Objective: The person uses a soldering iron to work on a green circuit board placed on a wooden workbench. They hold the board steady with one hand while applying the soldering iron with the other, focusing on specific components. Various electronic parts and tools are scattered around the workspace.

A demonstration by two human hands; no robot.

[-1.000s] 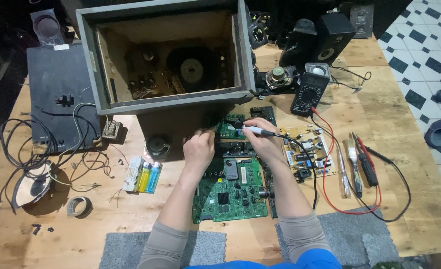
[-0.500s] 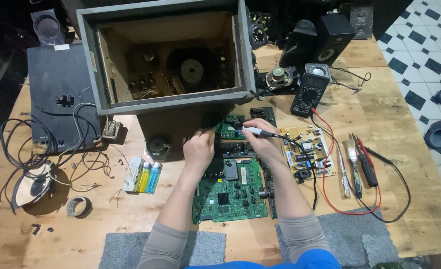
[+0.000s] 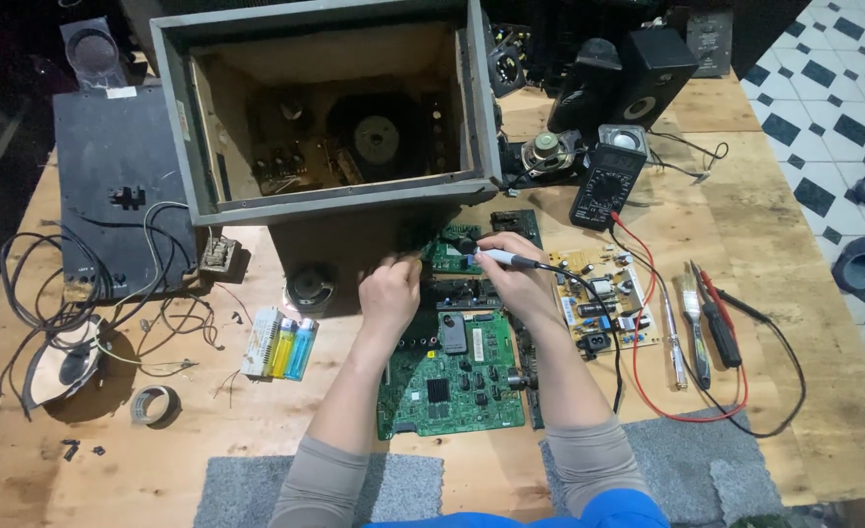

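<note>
My right hand [image 3: 513, 274] grips a soldering iron [image 3: 503, 258] with a white handle, its tip pointing left onto a small green circuit board [image 3: 449, 253] at the foot of the open speaker box [image 3: 330, 117]. My left hand [image 3: 389, 290] rests just left of it with fingers curled, pinching something thin that I cannot make out against that same board. A larger green circuit board [image 3: 457, 376] lies below both hands, between my forearms. The iron's black cord runs right and down across the table.
A black multimeter [image 3: 608, 182] with red and black leads stands at the right, next to a yellowish board [image 3: 603, 298] and several hand tools [image 3: 696, 323]. Two lighters [image 3: 290, 347], a tape roll [image 3: 154, 403] and tangled wires [image 3: 70, 303] lie left. Black speakers [image 3: 628, 78] sit behind.
</note>
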